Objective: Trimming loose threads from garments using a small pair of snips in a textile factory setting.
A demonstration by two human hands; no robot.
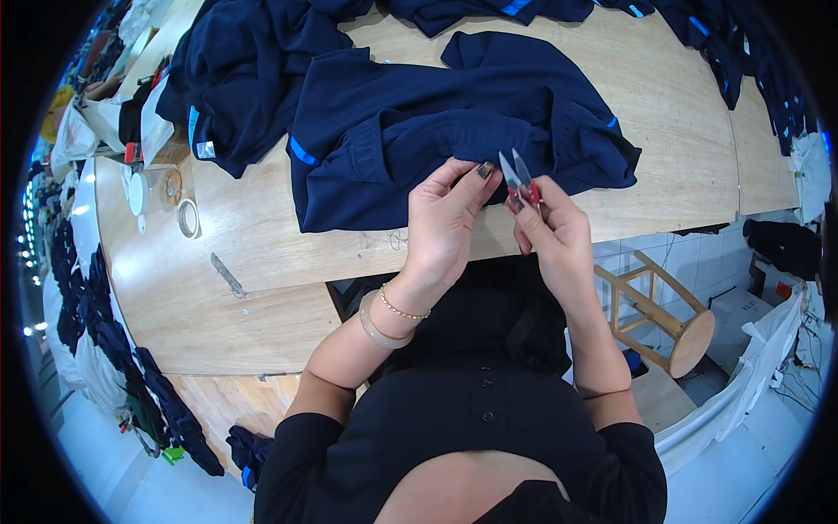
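Observation:
A navy garment (454, 96) with bright blue strips lies spread on the wooden table, its gathered edges turned toward me. Over its near edge, my left hand (449, 214) is closed, with thumb and forefinger pinched together. What sits between those fingertips is too small to make out. My right hand (554, 231) grips a small pair of scissors (517, 170) with red on the handles. Their pointed blades stand slightly apart and point away from me, just right of my left fingertips.
More navy garments (253, 70) are heaped at the far left and along the table's far edge. A tape roll (188, 218) and a clear round tub (161, 189) sit on the table (305, 306) at left. A wooden stool (690, 345) lies tipped at right.

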